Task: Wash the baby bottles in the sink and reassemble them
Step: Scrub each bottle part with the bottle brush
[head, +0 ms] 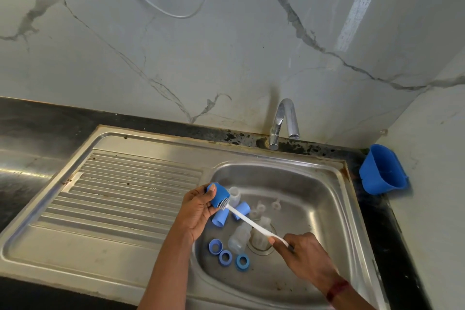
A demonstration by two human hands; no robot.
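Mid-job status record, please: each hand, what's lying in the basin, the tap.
left hand: grips a blue plastic bottle cap
right hand: grips the white plastic bottle brush by its handle, bristles at the cap's mouth
steel sink basin: two other blue caps, three blue rings, clear plastic bottles, clear teats
chrome tap: no water visible

Blue cap (218,195); white brush (251,223)

— What is crowding the sink (324,184)?
— Clear bottles (239,236), loose blue caps (243,209) and three blue rings (225,257) are cluttering its left half and drain. The left hand (198,211), gripping a blue cap (217,195), and the brush (251,222) in the right hand (304,254) are crossing above them.
— Where is room lying open?
— Along the basin's right side, and across the ribbed drainboard (125,191).
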